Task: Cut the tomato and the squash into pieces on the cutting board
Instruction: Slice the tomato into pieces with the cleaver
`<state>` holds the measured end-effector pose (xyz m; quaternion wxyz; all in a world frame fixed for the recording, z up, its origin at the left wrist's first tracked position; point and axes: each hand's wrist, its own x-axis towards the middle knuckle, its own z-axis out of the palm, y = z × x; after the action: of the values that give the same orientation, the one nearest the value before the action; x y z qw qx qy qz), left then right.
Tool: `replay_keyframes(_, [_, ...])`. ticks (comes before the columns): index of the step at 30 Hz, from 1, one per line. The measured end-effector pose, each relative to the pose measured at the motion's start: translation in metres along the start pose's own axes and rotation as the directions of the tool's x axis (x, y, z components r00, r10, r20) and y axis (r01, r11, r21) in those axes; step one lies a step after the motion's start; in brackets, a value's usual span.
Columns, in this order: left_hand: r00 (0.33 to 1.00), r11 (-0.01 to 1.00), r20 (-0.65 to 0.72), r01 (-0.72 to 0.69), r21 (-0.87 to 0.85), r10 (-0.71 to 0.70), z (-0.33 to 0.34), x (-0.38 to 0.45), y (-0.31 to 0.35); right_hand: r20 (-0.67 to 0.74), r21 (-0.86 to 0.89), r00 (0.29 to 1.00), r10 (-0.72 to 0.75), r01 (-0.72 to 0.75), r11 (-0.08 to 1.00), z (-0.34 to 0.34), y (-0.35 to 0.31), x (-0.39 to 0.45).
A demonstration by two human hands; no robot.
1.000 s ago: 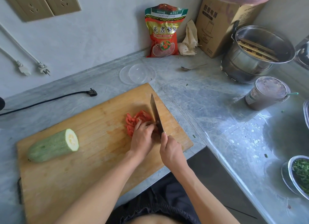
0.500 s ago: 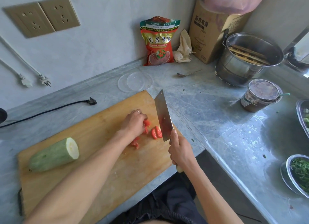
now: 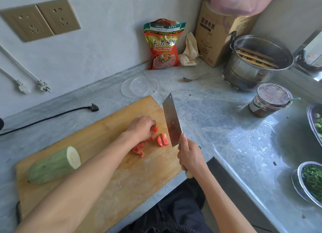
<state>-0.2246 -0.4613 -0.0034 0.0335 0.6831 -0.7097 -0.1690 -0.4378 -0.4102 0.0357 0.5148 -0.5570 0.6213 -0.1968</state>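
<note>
At the centre of the frame, red tomato pieces (image 3: 163, 140) lie on the wooden cutting board (image 3: 108, 171), some loose just left of the knife blade and others tucked under the left hand (image 3: 142, 128), whose curled fingers pinch one piece against the board. The right hand (image 3: 190, 157) is clenched round the handle of a broad cleaver (image 3: 172, 121), its blade raised and tilted above the board's right edge, just beside the loose pieces. The squash (image 3: 54, 164), pale green with one cut white end, rests at the lower left of the board, well apart from the tomato. The board sits on a grey tabletop (image 3: 217, 114). Beyond it, toward the top of the frame, lie a clear plastic lid (image 3: 139, 86), a spoon (image 3: 194, 78) and a red bag (image 3: 163, 44) leaning on the wall. At the right stand a steel pot (image 3: 252, 63), a lidded jar (image 3: 270, 100) and a bowl of chopped greens (image 3: 311, 182).
</note>
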Motion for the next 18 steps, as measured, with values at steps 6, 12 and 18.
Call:
replay_keyframes(6, [0.999, 0.995, -0.034, -0.024, 0.095, 0.027, 0.006, 0.005, 0.003, 0.007, 0.000, 1.000, -0.005, 0.005, 1.000, 0.002, -0.003, 0.007])
replay_keyframes(12, [0.987, 0.994, -0.156, 0.003, -0.111, -0.021, 0.009, 0.004, -0.005, 0.015, 0.007, 1.000, 0.019, -0.019, 1.000, -0.005, -0.006, 0.020])
replay_keyframes(18, [0.862, 0.490, -0.028, 0.260, -0.832, -0.506, -0.020, 0.027, -0.002, 0.034, -0.011, 0.999, 0.023, -0.022, 1.000, -0.007, -0.017, 0.039])
